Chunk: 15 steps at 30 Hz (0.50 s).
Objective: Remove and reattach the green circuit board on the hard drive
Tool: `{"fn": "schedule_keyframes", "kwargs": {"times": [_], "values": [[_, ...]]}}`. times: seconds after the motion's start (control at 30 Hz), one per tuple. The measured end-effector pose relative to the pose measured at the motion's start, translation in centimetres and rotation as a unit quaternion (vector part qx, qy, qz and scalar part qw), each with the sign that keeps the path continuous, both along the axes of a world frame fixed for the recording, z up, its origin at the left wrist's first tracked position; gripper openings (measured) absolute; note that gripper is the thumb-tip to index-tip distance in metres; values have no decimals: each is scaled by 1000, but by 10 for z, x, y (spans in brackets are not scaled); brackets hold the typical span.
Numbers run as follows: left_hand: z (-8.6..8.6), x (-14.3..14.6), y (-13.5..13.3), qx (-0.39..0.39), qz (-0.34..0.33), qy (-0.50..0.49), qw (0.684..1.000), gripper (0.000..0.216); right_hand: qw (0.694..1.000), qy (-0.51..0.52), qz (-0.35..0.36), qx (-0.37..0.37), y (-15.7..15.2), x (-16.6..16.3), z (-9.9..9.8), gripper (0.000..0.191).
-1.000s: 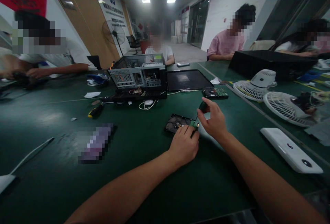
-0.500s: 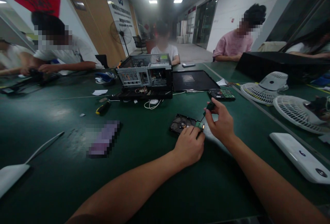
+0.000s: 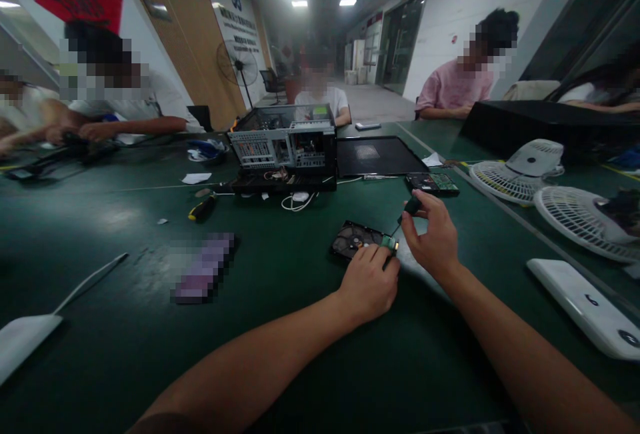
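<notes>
An opened black hard drive (image 3: 356, 239) lies flat on the green table (image 3: 280, 327) in front of me. My left hand (image 3: 369, 285) rests closed against its near right corner, fingers pressed on the drive beside a small green part (image 3: 388, 242). My right hand (image 3: 434, 235) is closed round the dark handle of a small screwdriver (image 3: 411, 207). The screwdriver slants down, its tip at that green part.
An open computer case (image 3: 283, 144), a black side panel (image 3: 377, 156) and a circuit board (image 3: 433, 183) lie beyond. White fan parts (image 3: 515, 171) and a white panel (image 3: 585, 307) are at right. A yellow-handled screwdriver (image 3: 202, 208) lies left. Several people sit round the table.
The view has shifted slightly, so everything sits a little to the right. Both hands stay at the drive's corner; the right hand has turned slightly on the screwdriver handle.
</notes>
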<state>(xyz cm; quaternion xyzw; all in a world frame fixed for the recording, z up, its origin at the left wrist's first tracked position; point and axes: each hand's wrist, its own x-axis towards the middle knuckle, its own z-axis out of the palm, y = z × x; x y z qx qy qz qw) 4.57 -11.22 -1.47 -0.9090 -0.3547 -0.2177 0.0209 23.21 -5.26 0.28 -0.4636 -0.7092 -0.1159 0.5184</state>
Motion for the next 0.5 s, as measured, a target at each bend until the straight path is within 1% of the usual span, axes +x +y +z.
{"fn": "schedule_keyframes", "kwargs": {"times": [0.1,0.3,0.37,0.5], "values": [[0,0,0,-2,-2,-3,1000,29,1000,8,2,7,1,1,-1,53],[-2,0,1,4,-1,-7,1000,29,999,-11,-25,22,-3,-1,4,47],[-2,0,1,5,0,-10,1000,29,1000,-13,-21,17,-4,-1,5,46],[-2,0,1,2,-3,-10,1000,30,1000,-1,12,-11,-4,-1,4,46]]}}
